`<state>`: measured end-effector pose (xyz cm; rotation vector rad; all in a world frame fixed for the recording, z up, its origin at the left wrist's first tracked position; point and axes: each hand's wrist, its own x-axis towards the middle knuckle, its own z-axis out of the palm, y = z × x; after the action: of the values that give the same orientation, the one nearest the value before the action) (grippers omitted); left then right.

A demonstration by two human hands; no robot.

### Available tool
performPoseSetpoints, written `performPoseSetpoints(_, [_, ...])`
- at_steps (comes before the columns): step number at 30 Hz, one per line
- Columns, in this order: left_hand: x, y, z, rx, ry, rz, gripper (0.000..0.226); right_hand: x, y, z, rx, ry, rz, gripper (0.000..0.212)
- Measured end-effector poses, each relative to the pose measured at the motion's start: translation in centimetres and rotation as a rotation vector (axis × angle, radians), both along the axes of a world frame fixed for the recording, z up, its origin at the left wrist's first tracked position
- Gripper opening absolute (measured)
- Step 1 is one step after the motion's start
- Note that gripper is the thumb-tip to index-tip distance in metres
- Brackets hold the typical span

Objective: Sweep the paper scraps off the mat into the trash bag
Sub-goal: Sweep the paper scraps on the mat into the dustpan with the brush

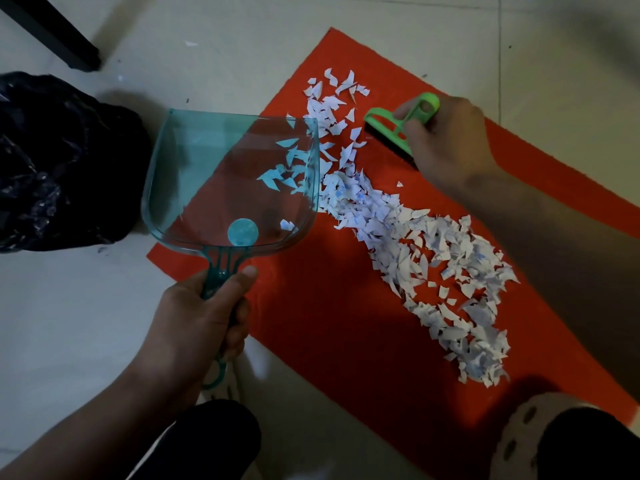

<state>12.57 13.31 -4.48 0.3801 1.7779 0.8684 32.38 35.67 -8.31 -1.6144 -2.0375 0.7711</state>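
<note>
A red mat lies on the tiled floor with a long band of white paper scraps across it. My left hand grips the handle of a clear teal dustpan, whose right edge meets the scraps; several scraps lie inside it. My right hand holds a small green hand brush with dark bristles, set on the mat just right of the upper scraps. A black trash bag sits on the floor left of the dustpan.
A dark furniture leg stands at the top left. My knees and a light perforated shoe are at the bottom edge. A few stray scraps lie on the pale floor tiles beyond the mat.
</note>
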Motion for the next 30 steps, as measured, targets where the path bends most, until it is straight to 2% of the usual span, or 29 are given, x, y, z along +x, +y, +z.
performPoseSetpoints(6, [-0.3,1.0,-0.2,0.014,0.016,-0.007,0.030,-1.2,-1.1,-0.2,-0.167,-0.014,0.126,0.025])
performPoseSetpoints(10, [-0.9,1.9,-0.3,0.011,0.020,0.007,0.030,-1.4,-0.5,0.4,-0.081,0.068,0.064,0.024])
performPoseSetpoints(14, [-1.3,3.1,-0.3,0.015,0.018,0.033,0.029,-2.1,1.5,0.0,-0.007,0.054,0.013,0.026])
performPoseSetpoints(19, [-2.0,4.5,-0.7,0.035,0.007,0.067,0.027,-2.6,2.2,-1.0,-0.049,-0.060,0.133,0.023])
performPoseSetpoints(22, [-2.2,5.2,-1.0,0.043,0.003,0.080,0.025,-2.3,1.3,-0.6,-0.104,-0.040,0.179,0.024])
performPoseSetpoints(27, [-2.6,6.5,-1.5,0.043,0.005,0.069,0.024,-2.4,3.2,-0.2,-0.005,0.085,0.051,0.023])
performPoseSetpoints(30, [-2.7,7.3,-1.8,0.061,-0.024,0.088,0.022,-3.1,5.6,-0.5,0.058,0.077,-0.004,0.027])
